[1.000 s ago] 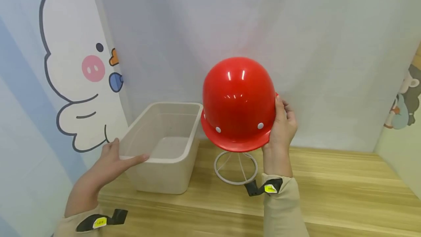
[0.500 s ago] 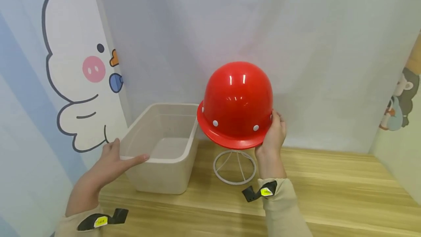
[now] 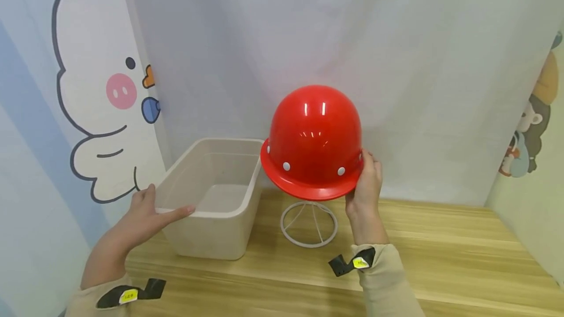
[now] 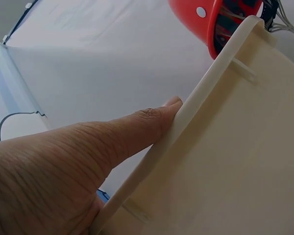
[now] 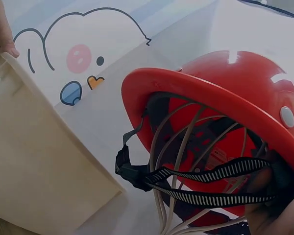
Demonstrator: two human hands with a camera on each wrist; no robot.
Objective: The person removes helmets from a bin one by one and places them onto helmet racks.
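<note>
— Where's the glossy red plastic hard hat (image 3: 314,142) right now?

— Up on the white wire dome stand (image 3: 309,224), or just over it; from here I can't tell whether it is fully seated. The right hand (image 3: 364,186) has it by the right side of the brim, fingers curled round the edge. The right wrist view shows the wires running up inside the shell among the black webbing straps (image 5: 206,182).

— And the other hand?

— The left hand (image 3: 145,217) rests on the near left corner of the pale beige rectangular plastic bin (image 3: 211,199). Thumb laid flat along the rim, fingers straight behind the wall, pressing rather than clutching. The left wrist view shows the thumb (image 4: 132,128) lying right against the rim edge.

— The bin is close to the helmet.

— Just beside it; the brim almost overhangs the bin's right wall. All of it stands on the light wooden tabletop (image 3: 462,248), with the white curtain (image 3: 396,38) behind.

— How would you handle the hat well?

— I'd say keep the brim level and move it straight up or down along the stand. Gripped on one side only, it could tip, and the straps look liable to snag the wires and drag that light stand along.
</note>
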